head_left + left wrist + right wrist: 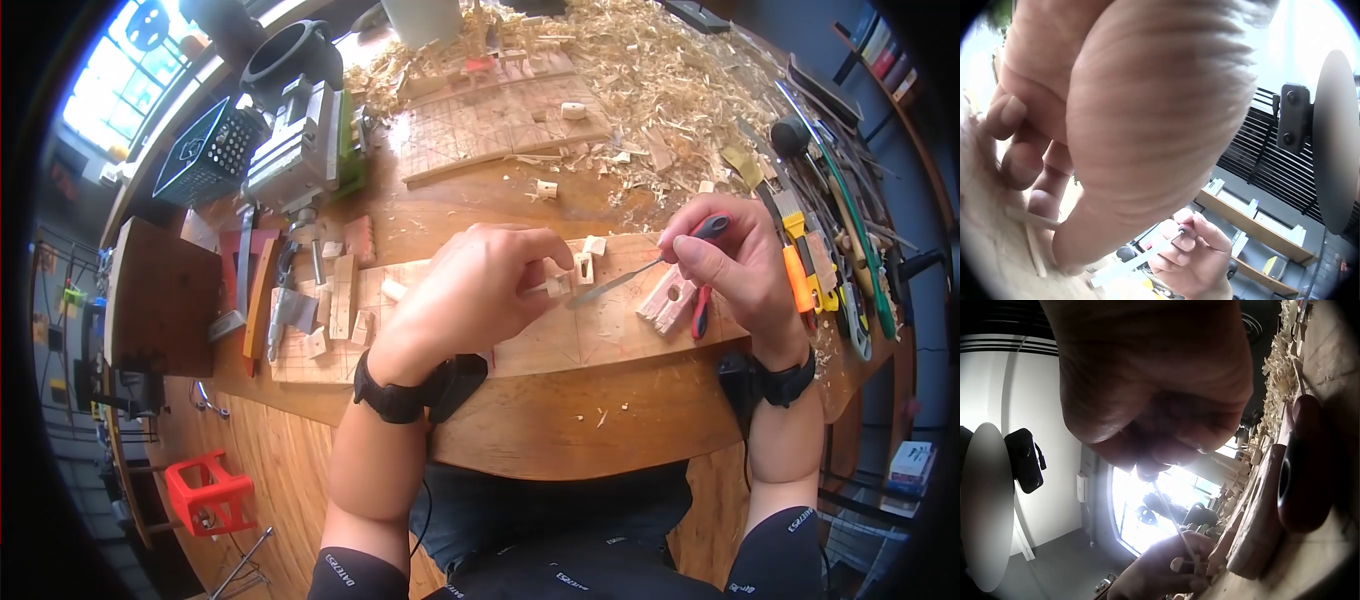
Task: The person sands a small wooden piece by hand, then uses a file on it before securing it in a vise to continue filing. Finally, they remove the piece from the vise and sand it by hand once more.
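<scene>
My left hand (480, 290) pinches a small light wood piece (556, 287) between thumb and fingers, low over a long board (610, 330). In my right hand (735, 270) is a thin metal tool with a dark and red handle (712, 228); its flat blade (600, 290) points left, its tip close beside the small piece. The right wrist view shows the thin shaft (1175, 522) running from my fingers towards the left hand. Just beyond the left fingertips lies a small block with a slot (584, 268). A block with a hole (667, 300) and a red-handled tool (701, 312) lie under my right hand.
Small wood blocks (317, 343) lie on the board's left part. Behind are a marked plank (500, 115), a heap of shavings (650, 70) and a metal vise (295, 145). Many hand tools (800, 250) line the right side. A red stool (212, 492) stands on the floor at left.
</scene>
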Motion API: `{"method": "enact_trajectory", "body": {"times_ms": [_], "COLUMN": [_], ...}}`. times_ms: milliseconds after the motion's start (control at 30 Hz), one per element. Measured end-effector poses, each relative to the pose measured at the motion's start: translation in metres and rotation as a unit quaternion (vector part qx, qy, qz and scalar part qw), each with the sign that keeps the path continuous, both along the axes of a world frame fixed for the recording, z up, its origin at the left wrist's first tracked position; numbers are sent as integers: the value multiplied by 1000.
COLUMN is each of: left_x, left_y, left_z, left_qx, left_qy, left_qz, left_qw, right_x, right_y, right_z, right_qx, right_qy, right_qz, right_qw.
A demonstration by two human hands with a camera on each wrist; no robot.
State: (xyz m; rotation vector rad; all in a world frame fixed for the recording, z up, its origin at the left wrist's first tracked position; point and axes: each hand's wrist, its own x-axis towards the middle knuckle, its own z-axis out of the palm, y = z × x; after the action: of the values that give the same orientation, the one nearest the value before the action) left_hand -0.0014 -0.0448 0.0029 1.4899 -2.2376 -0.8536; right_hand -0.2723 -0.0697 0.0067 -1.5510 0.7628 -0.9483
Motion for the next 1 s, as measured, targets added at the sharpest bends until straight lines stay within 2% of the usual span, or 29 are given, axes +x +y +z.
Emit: {"method": "enact_trajectory", "body": {"times_ms": [133, 233, 433, 600, 933, 1000], "left_x": [-4, -3, 0, 3, 3, 4], "left_y": [0, -1, -1, -2, -1, -2], "left_z": [-4, -7, -7, -7, -4, -4], "left_qx": [-21, -34, -45, -57, -67, -63], "left_qy": [4, 11, 10, 9, -11, -16], "left_qz": [0, 2, 16, 14, 19, 20], "left_qw": [1000, 999, 999, 998, 998, 998], "right_x": [-3, -6, -14, -10, -5, -3], "right_y": [-3, -6, -12, -13, -13, -13], "right_z": [2, 0, -2, -4, -2, -2], "right_qx": [11, -9, 15, 25, 49, 41], "right_qy": [10, 27, 7, 33, 36, 76], "right_qz": [3, -20, -53, -68, -57, -67], "right_qw": [1000, 999, 998, 997, 997, 994]}}
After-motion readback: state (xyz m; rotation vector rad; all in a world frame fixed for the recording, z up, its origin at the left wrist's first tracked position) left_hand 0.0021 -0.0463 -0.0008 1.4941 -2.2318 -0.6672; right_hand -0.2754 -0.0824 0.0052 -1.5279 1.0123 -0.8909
